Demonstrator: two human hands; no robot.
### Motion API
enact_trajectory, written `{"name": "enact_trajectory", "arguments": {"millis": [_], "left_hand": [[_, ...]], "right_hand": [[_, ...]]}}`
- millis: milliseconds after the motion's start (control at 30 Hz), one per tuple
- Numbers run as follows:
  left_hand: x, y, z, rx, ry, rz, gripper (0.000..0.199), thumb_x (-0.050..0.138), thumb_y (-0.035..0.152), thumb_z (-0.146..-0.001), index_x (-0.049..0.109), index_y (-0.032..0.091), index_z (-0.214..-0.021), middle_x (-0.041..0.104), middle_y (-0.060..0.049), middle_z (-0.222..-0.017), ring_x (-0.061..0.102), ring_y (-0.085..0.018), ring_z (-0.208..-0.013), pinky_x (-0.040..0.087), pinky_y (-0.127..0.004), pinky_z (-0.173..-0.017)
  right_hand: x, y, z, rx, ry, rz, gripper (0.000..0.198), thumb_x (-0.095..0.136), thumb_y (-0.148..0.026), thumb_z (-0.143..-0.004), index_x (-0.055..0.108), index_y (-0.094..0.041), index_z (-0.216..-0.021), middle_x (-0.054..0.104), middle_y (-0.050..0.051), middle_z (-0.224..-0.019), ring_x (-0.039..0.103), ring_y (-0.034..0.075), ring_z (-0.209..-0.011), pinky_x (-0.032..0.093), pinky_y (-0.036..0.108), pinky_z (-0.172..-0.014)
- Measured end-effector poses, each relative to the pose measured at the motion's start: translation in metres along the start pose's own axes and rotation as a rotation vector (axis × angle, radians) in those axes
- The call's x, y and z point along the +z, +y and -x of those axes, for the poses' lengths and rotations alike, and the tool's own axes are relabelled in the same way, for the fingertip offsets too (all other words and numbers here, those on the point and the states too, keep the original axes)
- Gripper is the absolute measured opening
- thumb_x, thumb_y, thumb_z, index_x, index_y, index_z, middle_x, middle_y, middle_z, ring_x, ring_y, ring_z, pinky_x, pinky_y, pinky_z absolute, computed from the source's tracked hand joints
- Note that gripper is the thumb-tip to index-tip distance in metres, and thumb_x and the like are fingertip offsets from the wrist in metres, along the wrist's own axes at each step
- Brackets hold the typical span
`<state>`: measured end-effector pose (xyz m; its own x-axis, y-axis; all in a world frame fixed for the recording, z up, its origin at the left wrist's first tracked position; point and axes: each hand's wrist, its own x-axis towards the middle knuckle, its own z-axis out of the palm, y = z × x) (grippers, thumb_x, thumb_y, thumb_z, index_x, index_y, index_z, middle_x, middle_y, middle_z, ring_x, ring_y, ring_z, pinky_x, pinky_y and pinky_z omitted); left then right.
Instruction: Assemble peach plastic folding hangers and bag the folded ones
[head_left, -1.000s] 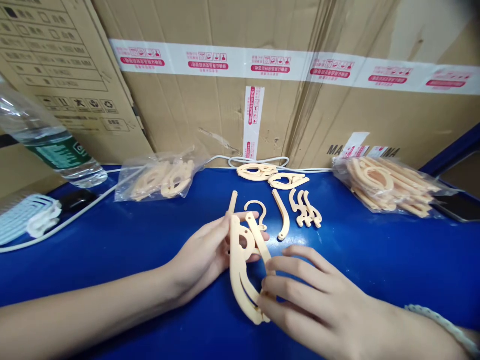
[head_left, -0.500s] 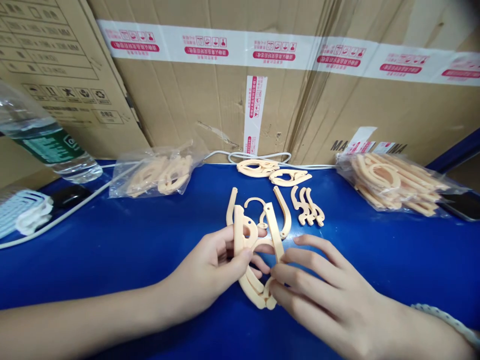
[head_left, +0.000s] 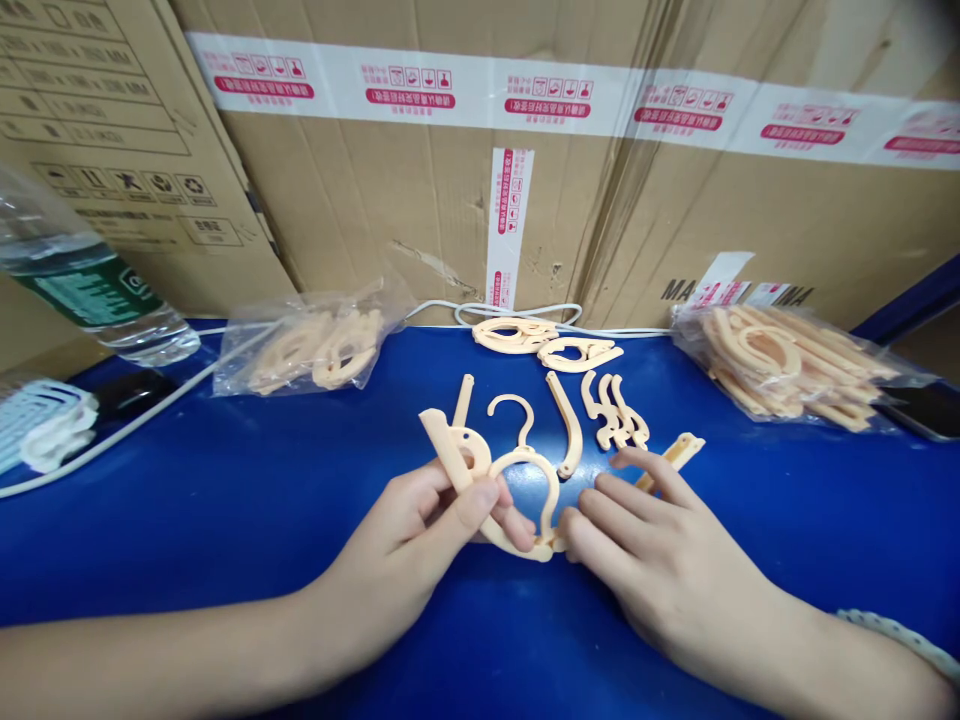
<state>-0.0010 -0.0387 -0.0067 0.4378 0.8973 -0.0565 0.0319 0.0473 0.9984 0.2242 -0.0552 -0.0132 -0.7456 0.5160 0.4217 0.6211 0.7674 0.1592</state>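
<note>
One partly unfolded hanger (head_left: 553, 488) is held over the bench (head_left: 480, 650), with the fingers of the left hand (head_left: 431, 525) closed on one bar and those of the right hand (head_left: 667, 550) curled shut about the other. Beyond it, two folded hangers (head_left: 581, 354), three small hooks (head_left: 616, 432), one larger hook (head_left: 529, 415), two loose bars (head_left: 572, 425) and two plastic bags (head_left: 787, 365) are counted. The blue, shiny surface is bordered by taped cardboard boxes (head_left: 420, 220).
</note>
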Motion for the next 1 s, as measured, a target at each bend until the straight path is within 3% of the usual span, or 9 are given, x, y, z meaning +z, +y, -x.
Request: {"name": "enact_trajectory", "arguments": {"millis": [200,400,533,633,700,800,900,1000], "left_hand": [[0.000,-0.002,-0.002,-0.100,-0.011,0.234,0.025,0.063,0.040,-0.093,0.065,0.016,-0.085,0.078,-0.005,-0.081,0.074,-0.020,-0.080,0.057,-0.029,-0.080],[-0.001,-0.002,-0.006,-0.210,0.042,0.480,0.027,0.068,0.039,-0.089,0.060,0.015,-0.079,0.076,-0.006,-0.066,0.073,-0.019,-0.066,0.058,-0.028,-0.069],[-0.001,-0.002,-0.006,-0.176,0.004,0.445,0.028,0.068,0.041,-0.089,0.060,0.015,-0.082,0.077,-0.007,-0.073,0.075,-0.021,-0.073,0.058,-0.030,-0.075],[-0.001,-0.001,-0.007,-0.176,0.022,0.472,0.025,0.066,0.037,-0.091,0.059,0.015,-0.082,0.077,-0.007,-0.073,0.074,-0.019,-0.071,0.058,-0.032,-0.077],[-0.002,0.000,-0.007,-0.185,0.028,0.481,0.026,0.068,0.037,-0.090,0.059,0.015,-0.081,0.077,-0.007,-0.072,0.073,-0.019,-0.071,0.058,-0.031,-0.076],[-0.003,0.000,-0.007,-0.197,0.032,0.482,0.028,0.070,0.040,-0.087,0.059,0.015,-0.081,0.077,-0.007,-0.072,0.073,-0.019,-0.070,0.059,-0.033,-0.076],[-0.005,-0.001,-0.008,-0.196,0.019,0.495,0.029,0.071,0.041,-0.087,0.059,0.015,-0.081,0.076,-0.006,-0.072,0.073,-0.020,-0.072,0.059,-0.034,-0.078],[-0.005,-0.004,-0.009,-0.196,0.005,0.503,0.027,0.068,0.040,-0.090,0.060,0.015,-0.085,0.076,-0.007,-0.074,0.073,-0.019,-0.073,0.059,-0.033,-0.078]], "right_hand": [[-0.005,0.000,0.000,-0.052,0.048,-0.025,0.038,0.028,-0.006,-0.098,0.062,-0.015,-0.084,0.054,0.002,-0.065,0.046,0.018,-0.062,0.034,0.038,-0.072],[-0.011,0.006,0.007,-0.122,0.202,-0.021,0.018,0.048,-0.009,-0.094,0.059,-0.022,-0.087,0.066,0.000,-0.072,0.057,0.018,-0.067,0.036,0.040,-0.073],[-0.011,0.028,0.007,0.047,0.128,-0.170,0.028,0.045,-0.004,-0.095,0.053,-0.020,-0.117,0.070,0.002,-0.084,0.063,0.017,-0.075,0.035,0.044,-0.092],[-0.007,0.045,0.005,0.087,0.084,-0.151,0.033,0.040,-0.001,-0.094,0.057,-0.022,-0.111,0.073,0.004,-0.097,0.062,0.023,-0.106,0.020,0.055,-0.109],[-0.003,0.051,0.003,0.093,0.059,-0.158,0.035,0.037,0.000,-0.093,0.060,-0.022,-0.107,0.072,0.004,-0.102,0.060,0.023,-0.112,0.018,0.057,-0.112],[0.004,0.055,0.003,0.092,0.030,-0.182,0.033,0.039,-0.002,-0.093,0.062,-0.021,-0.107,0.070,0.008,-0.110,0.060,0.024,-0.112,0.032,0.055,-0.106],[0.008,0.055,0.004,0.093,0.009,-0.178,0.030,0.042,-0.005,-0.094,0.063,-0.020,-0.109,0.067,0.013,-0.115,0.061,0.026,-0.107,0.047,0.046,-0.088],[0.009,0.054,0.004,0.125,-0.001,-0.208,0.031,0.041,-0.005,-0.095,0.061,-0.019,-0.113,0.065,0.015,-0.115,0.061,0.025,-0.101,0.051,0.040,-0.081]]}}
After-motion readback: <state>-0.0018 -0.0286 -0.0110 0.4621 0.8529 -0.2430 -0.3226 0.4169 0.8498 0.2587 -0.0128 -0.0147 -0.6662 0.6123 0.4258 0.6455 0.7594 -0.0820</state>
